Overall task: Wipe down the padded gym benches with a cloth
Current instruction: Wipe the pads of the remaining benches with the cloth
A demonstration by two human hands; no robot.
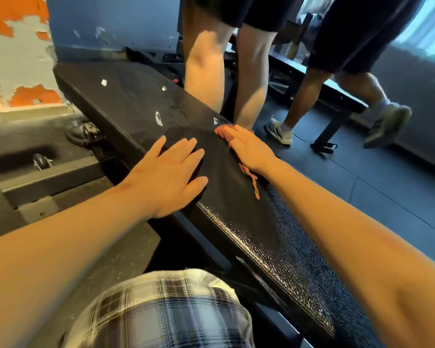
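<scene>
A long black padded bench (126,96) runs from the far left toward me, its surface torn in several small spots. My left hand (171,172) lies flat on the pad near its left edge, fingers straight and spread. My right hand (249,149) presses an orange-red cloth (253,182) flat against the pad's right edge. The cloth shows past my fingertips and trails out below my wrist. The near stretch of the pad glistens.
One person's bare legs (211,71) stand right beside the bench's far right side. A second person in sneakers (387,124) steps across the dark rubber floor by another bench (337,96). A peeling orange wall (18,59) and small wheels (40,162) lie left.
</scene>
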